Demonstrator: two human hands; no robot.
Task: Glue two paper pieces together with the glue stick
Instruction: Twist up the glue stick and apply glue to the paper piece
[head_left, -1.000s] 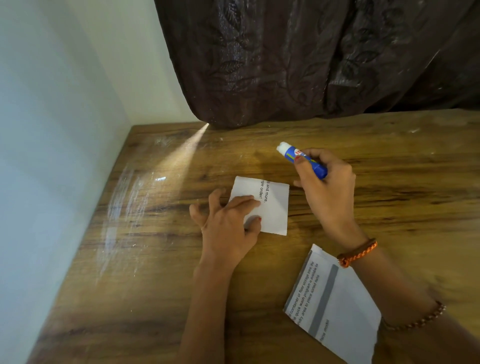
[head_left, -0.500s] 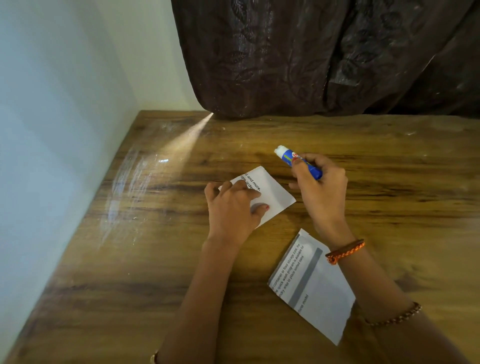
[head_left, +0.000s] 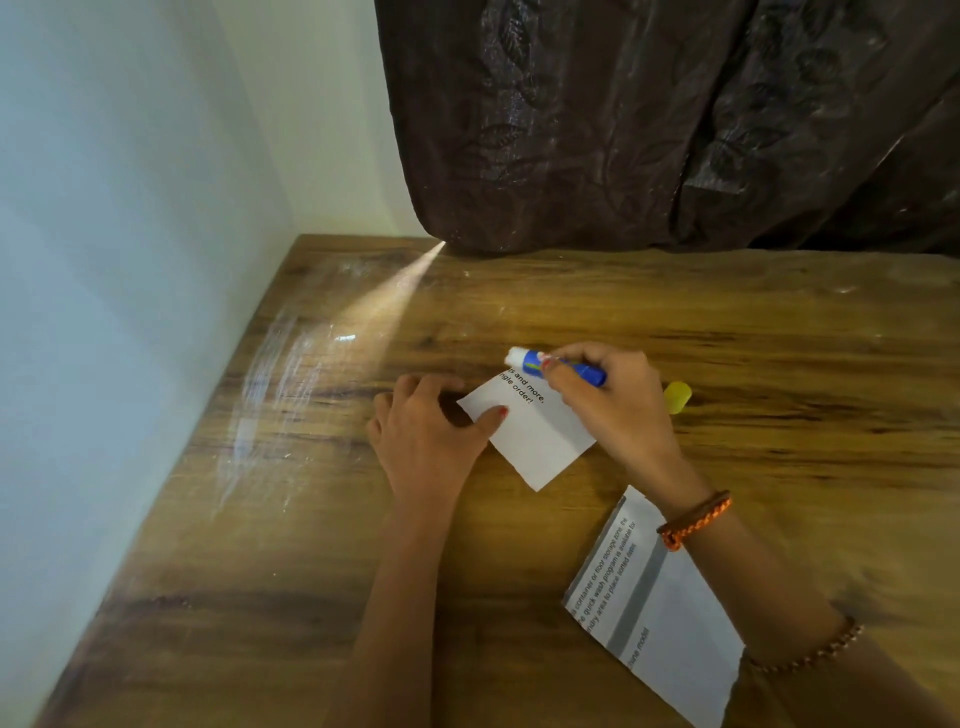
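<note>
Right hand (head_left: 605, 397), mid-frame, grips a blue glue stick (head_left: 558, 366), its white tip over the small white paper (head_left: 540, 441) reading "and more, …gle order!". Left hand (head_left: 426, 431) presses that paper's left edge with its thumb, fingers curled.

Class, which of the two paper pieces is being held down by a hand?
The smaller paper piece, pinned by the left hand; the grey-striped paper piece lies untouched.

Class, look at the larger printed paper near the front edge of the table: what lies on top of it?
The right forearm crosses over the larger printed paper, hiding its upper right corner. Nothing else lies on its visible part.
</note>
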